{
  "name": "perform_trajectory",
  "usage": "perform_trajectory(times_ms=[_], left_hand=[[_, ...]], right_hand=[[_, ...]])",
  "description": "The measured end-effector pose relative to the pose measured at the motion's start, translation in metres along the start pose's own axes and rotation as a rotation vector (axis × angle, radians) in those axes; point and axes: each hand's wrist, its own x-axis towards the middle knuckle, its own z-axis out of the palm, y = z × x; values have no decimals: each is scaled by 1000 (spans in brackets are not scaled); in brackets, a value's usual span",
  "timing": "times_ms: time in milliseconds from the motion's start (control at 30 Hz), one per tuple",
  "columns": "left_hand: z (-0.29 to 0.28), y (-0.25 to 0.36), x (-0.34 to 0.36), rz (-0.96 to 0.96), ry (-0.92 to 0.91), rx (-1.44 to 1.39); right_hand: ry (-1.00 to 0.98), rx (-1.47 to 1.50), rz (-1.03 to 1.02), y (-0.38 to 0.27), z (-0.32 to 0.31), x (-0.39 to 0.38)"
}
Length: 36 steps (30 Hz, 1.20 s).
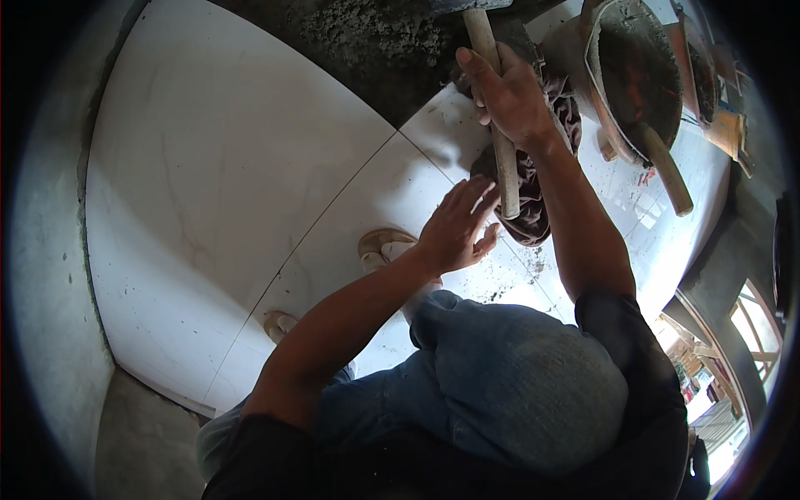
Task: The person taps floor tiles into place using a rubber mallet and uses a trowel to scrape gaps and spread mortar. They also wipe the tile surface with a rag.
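My right hand (518,98) is closed around the wooden handle of a mallet (506,171). Its dark head lies at the top edge of the picture and is partly cut off. My left hand (460,221) is open, fingers spread, just left of the handle's lower end, and holds nothing. Beneath the handle a crumpled dark brown cloth (533,200) rests on the white floor tiles (233,150). Beyond the tiles' far edge lies rough grey mortar (367,33).
At the upper right stands a mortar-stained bucket (593,75), with a wooden tool handle (667,171) sticking out beside it. More stained containers (696,67) stand behind. A grey wall (50,242) runs along the left. My sandalled feet (387,246) are on the tiles, near grey crumbs.
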Motion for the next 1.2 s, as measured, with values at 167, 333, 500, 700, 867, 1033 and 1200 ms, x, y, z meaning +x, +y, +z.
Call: perform_trajectory(times_ms=[167,333,500,700,867,1033,1200], left_hand=[[8,20,18,-187,-375,156],[38,0,14,-36,-227,375],[14,0,7,-200,-357,129],[-39,26,-78,-188,-480,-182],[-82,5,-87,-146,-481,169],[-92,-46,-5,-245,-107,720],[-107,-88,24,-83,-174,772]], right_hand=[[-12,22,40,3,5,3],[-46,-15,-47,-9,3,6],[-49,-85,-89,-11,4,7],[-29,-122,-138,7,22,17],[-76,-105,-45,28,24,16],[-57,-245,-72,51,14,-3],[-56,-272,-87,51,9,-23]])
